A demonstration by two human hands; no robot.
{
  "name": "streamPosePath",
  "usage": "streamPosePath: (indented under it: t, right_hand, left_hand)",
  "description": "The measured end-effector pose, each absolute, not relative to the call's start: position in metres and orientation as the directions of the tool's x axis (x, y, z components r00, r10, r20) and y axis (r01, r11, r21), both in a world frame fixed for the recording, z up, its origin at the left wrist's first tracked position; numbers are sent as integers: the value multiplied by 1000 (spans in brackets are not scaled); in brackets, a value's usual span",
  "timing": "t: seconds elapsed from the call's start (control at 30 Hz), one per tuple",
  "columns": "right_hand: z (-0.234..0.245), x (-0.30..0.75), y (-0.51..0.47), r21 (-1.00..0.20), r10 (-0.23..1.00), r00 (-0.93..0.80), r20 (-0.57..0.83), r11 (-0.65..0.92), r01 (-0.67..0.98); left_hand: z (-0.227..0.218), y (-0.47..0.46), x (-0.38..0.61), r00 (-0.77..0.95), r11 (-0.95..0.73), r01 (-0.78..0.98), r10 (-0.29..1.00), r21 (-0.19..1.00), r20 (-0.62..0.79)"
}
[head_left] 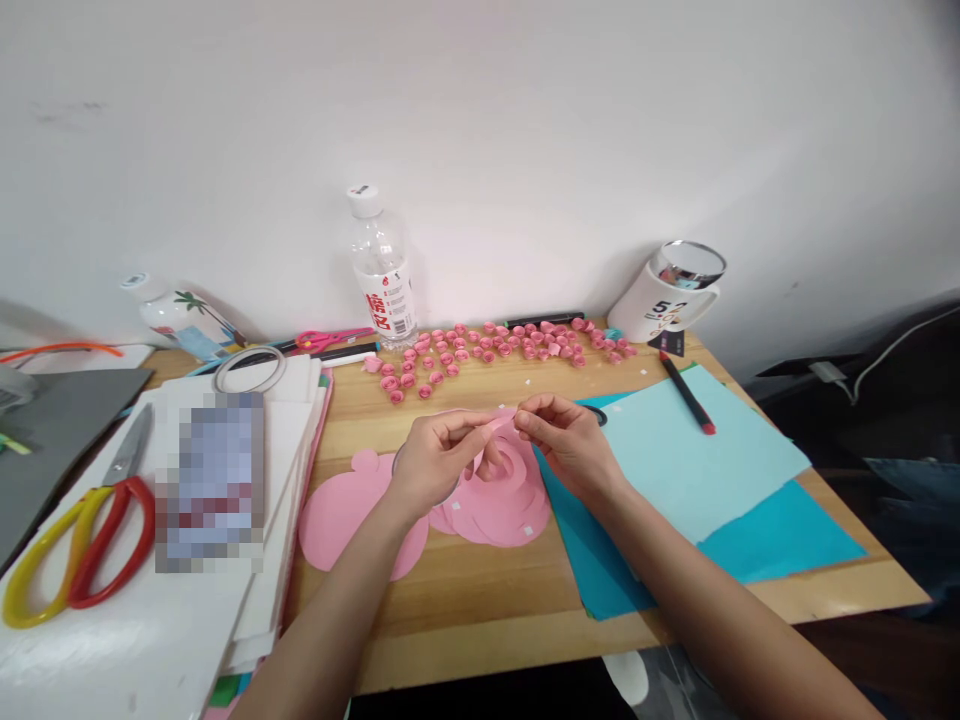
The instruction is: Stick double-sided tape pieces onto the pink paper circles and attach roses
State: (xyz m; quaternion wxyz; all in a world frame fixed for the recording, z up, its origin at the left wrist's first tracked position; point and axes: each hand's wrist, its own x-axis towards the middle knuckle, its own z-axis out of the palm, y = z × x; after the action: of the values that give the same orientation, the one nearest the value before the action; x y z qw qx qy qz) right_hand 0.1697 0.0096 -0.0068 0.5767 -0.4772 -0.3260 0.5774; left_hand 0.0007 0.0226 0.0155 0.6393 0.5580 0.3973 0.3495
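My left hand (442,455) and my right hand (566,440) meet over the middle of the table. Between them runs a curled pink paper strip (501,424), pinched by the fingers of both hands. My right thumb and index fingertips press on its end. Below lies an overlapping pile of pink paper discs (499,525), some cut in a spiral; the hands partly cover it. To the left are larger rounded pink paper cutouts (349,520). Many small rolled pink paper roses (450,345) stand in loose rows along the wall.
Left, scissors (112,550), a blurred-out item (210,480) and a tape roll (250,370) lie on white paper sheets (259,590). A water bottle (386,290) and a white mug (656,300) stand behind. Right, a marker (686,392) rests on light-blue paper (720,450) over blue sheets (787,540).
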Motion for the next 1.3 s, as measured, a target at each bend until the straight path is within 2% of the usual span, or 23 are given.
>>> streamPosePath:
  t: [0.57,1.07,1.3]
  right_hand:
    - [-10,170,10,-913,981,90,-172,-125,-389]
    - [-12,171,11,-925,981,144,-131,-68,-375]
    - [-13,171,11,-911,982,85,-168,-122,-394]
  left_hand:
    - [12,22,1,420,140,-33,900,990,-114]
    - [14,22,2,424,155,-28,896,988,-129]
    - [14,22,1,432,144,-18,894,989,-122]
